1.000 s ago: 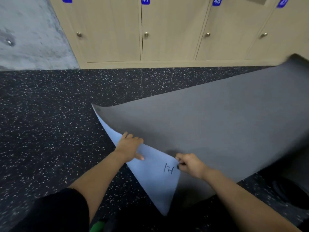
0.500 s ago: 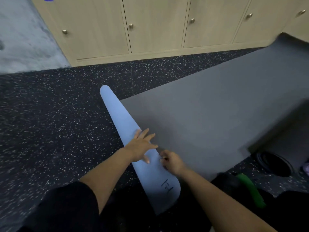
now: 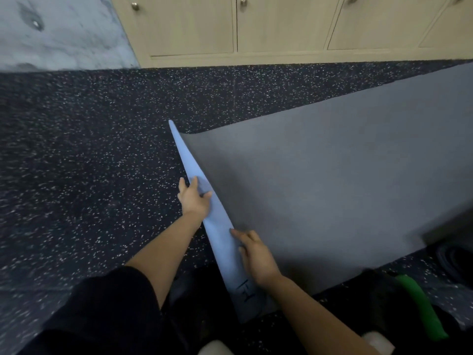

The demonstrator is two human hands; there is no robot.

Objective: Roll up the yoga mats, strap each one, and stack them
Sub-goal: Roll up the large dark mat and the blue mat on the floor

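A grey yoga mat (image 3: 332,180) lies spread on the speckled floor, running to the right. Its near end is turned over into a narrow fold that shows the light blue underside (image 3: 220,234), with a dark mark near the close corner. My left hand (image 3: 193,198) rests on the fold's upper part, fingers fairly straight, thumb across the blue. My right hand (image 3: 252,252) presses on the fold lower down, fingers bent over its edge. A rolled black mat (image 3: 453,262) lies at the right edge, mostly hidden.
Wooden lockers (image 3: 281,26) with round knobs line the far wall, with a grey concrete wall (image 3: 58,32) at left. A green strap (image 3: 419,306) lies on dark fabric at lower right. Black speckled floor (image 3: 89,162) stretches to the left.
The lifted mat end was laid over and the blue fold has grown narrower and tighter. Both hands shifted along it, and the view dropped lower toward the floor.
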